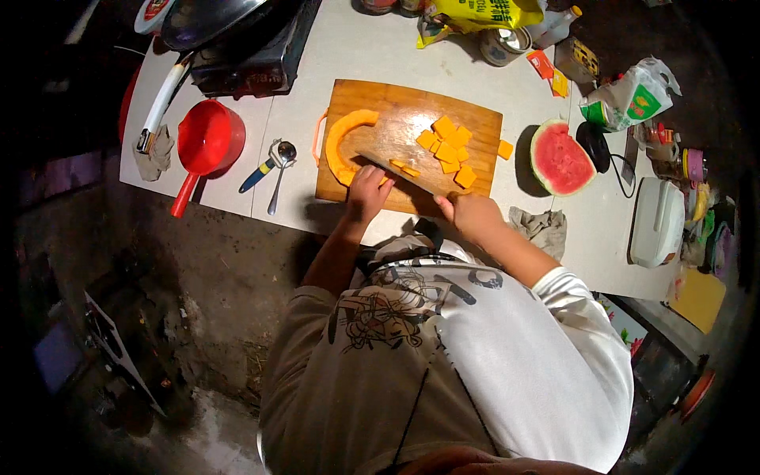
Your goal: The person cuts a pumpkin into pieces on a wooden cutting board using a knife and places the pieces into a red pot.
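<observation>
My right hand (473,217) grips the handle of a kitchen knife (404,173), whose blade slants up and left over a wooden cutting board (409,101). Bent fingers of my left hand (369,190) press on the lower end of a curved orange pumpkin slice (336,142), close beside the blade. Thin cut pieces of pumpkin (405,168) lie along the far side of the blade. Several pumpkin chunks (448,142) are heaped on the board's right half, and one more chunk (504,149) lies at its right edge. The knife handle is mostly hidden in my right hand.
Left of the board are a peeler (257,178), a metal spoon (276,184) and a red plastic ladle (208,133). A black gas stove (249,65) with a wok (208,21) stands behind them. On the right lie a cut watermelon (563,159) and a crumpled cloth (539,230).
</observation>
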### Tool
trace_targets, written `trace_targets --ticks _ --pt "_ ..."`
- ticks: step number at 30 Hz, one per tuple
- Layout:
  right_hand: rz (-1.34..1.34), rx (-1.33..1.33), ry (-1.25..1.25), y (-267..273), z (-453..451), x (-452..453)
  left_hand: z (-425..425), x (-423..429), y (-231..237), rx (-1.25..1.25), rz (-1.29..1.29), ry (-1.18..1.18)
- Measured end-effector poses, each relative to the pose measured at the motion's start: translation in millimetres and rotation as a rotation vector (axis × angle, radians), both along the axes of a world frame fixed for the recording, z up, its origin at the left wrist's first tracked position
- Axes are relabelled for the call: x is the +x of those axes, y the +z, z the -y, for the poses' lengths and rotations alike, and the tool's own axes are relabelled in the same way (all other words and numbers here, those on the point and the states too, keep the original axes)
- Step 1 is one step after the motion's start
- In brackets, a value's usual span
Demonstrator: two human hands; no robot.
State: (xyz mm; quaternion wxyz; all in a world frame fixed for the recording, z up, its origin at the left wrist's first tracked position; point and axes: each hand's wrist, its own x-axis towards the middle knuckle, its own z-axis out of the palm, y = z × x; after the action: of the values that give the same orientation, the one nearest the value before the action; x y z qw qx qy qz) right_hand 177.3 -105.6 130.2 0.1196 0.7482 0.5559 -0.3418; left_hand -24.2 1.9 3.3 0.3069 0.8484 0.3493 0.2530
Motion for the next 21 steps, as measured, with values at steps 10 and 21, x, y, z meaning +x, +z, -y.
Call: trace_targets --ticks 10,21 --pt "-0.236 0.145 -0.142 -42.2 -13.1 33.8 1.4 -1.8 -0.5 -0.001 0.072 -0.032" --pt "-0.095 0.167 -0.099 25.4 23.6 1.8 2.1 -5.6 -9.9 0.004 -0.02 0.004"
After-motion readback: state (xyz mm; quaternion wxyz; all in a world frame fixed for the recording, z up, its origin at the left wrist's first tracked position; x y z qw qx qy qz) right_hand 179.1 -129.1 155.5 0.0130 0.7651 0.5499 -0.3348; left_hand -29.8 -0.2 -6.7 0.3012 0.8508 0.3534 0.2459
